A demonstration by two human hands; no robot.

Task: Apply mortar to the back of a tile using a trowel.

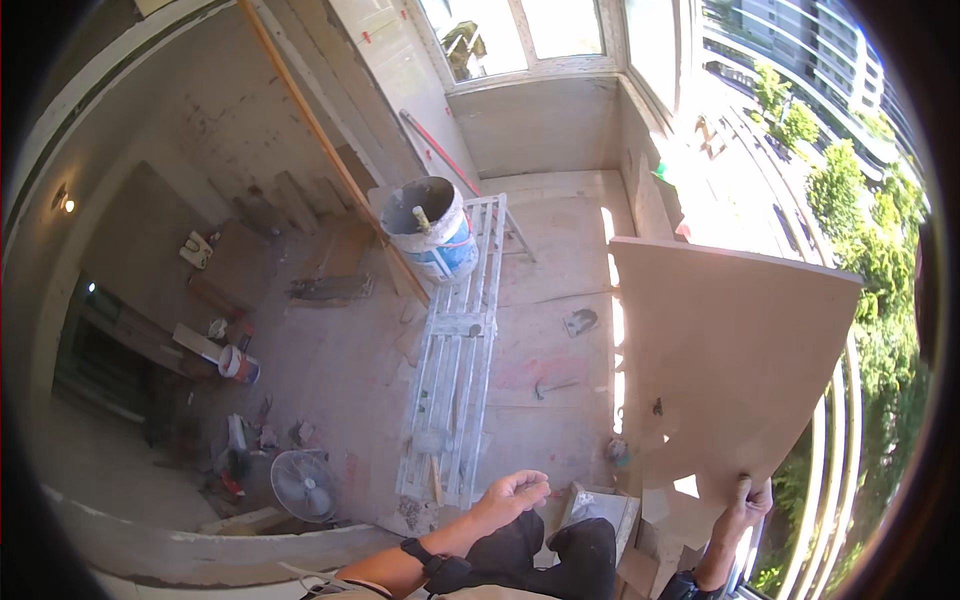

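Note:
A large brown board (730, 340) stands tilted at my right by the window opening. My right hand (745, 502) is closed on its lower edge, thumb on the near face. My left hand (515, 492) hovers above my dark-trousered knee with its fingers curled together, and no object shows in it. A dark band circles my left wrist. Closest to that hand is the near end of a whitish, spattered metal plank bench (455, 385). On the bench's far end sits a white and blue bucket (432, 230) with a handle sticking out.
A hammer (555, 388) and a trowel-like tool (580, 322) lie on the dusty floor. At the left are a round fan (303, 487), a small bucket (239, 364) and scattered debris. A long wooden pole (320, 130) leans beside the big bucket. Rails and trees show outside at right.

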